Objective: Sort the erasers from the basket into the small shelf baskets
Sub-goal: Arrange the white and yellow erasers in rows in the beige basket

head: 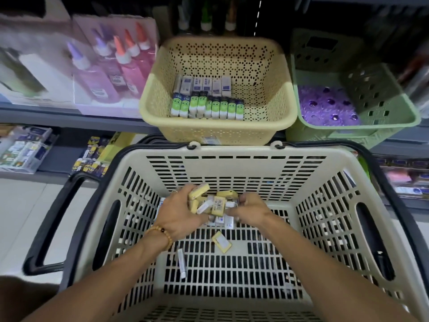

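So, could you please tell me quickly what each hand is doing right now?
Left hand: holding a bunch of yellow erasers.
Right hand: gripping the same bunch from the other side.

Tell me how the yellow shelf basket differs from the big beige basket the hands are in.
The yellow shelf basket is smaller, with round holes; the beige basket is larger, with slotted walls and black handles. The yellow one holds erasers standing in neat rows; the beige one holds a loose pile, which the left hand and right hand gather. Both are perforated plastic and hold erasers.
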Tool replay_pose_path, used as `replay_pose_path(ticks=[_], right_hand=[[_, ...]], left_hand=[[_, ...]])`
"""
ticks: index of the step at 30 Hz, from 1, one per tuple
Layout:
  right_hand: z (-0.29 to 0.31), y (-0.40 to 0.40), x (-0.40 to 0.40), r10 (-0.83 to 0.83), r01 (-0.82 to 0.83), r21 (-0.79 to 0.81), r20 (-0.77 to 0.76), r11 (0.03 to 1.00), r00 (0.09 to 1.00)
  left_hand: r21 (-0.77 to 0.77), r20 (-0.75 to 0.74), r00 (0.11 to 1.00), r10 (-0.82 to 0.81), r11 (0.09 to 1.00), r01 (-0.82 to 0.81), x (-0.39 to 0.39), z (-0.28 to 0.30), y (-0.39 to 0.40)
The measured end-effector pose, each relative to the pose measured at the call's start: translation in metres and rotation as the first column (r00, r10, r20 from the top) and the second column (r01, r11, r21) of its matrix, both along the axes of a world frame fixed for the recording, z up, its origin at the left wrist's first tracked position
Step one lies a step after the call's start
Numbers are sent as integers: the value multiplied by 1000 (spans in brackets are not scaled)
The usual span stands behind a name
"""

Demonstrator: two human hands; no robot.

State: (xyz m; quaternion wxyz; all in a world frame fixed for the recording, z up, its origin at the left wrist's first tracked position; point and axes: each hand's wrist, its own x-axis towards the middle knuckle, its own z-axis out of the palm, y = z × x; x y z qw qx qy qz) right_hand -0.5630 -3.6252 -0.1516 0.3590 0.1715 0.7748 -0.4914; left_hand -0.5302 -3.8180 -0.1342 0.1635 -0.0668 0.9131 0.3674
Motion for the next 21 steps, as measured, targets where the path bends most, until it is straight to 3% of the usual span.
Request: replay_pose_path(ticks=[4, 9, 12, 15, 18, 21], right_hand=[[28, 17, 0, -91, 104, -241, 66, 965, 994], [71, 32, 8, -189, 255, -612, 172, 748, 967], [99, 20, 15, -254, 311, -693, 188, 650, 949], [128, 7, 20, -260, 246, -680, 83, 691, 962], [156, -5, 23, -185, 138, -619, -12, 773, 983], [177, -15, 17, -219, 118, -584, -106, 803, 970]], left_hand=[[133, 54, 993, 102, 985, -108, -2, 17, -1], [347, 131, 981, 146, 920, -184, 8, 46, -3], [468, 155, 970, 188, 850, -240, 14, 68, -5], [578, 218, 941, 259, 743, -339, 20, 90, -10], [661, 277, 928, 247, 652, -371, 23, 114, -16], [733, 304, 925, 229, 564, -381, 23, 139, -26]])
